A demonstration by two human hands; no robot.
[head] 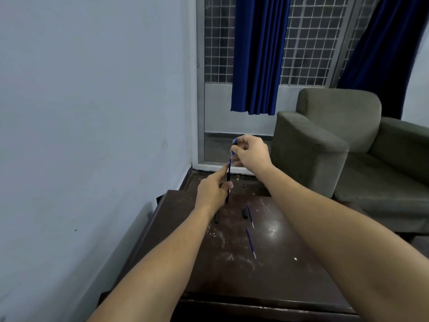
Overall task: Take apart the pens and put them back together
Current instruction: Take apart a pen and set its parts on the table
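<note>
Above the far end of the dark table, my left hand (pixel 213 190) grips a black pen barrel (pixel 227 191) held upright, index finger stretched along it. My right hand (pixel 251 152) pinches the blue end piece (pixel 235 145) of a thin blue refill (pixel 229 165) that runs down into the barrel's top. On the table lie two loose blue refills, one (pixel 250 216) farther off and one (pixel 251 243) nearer me. A short black pen part (pixel 244 213) lies beside the far refill, and another black piece (pixel 216 218) shows under my left wrist.
The dark brown table (pixel 290 270) is scuffed and dotted with white specks. A grey wall runs along the left. A green sofa (pixel 348 145) stands to the right, with blue curtains (pixel 257 54) and a barred window behind.
</note>
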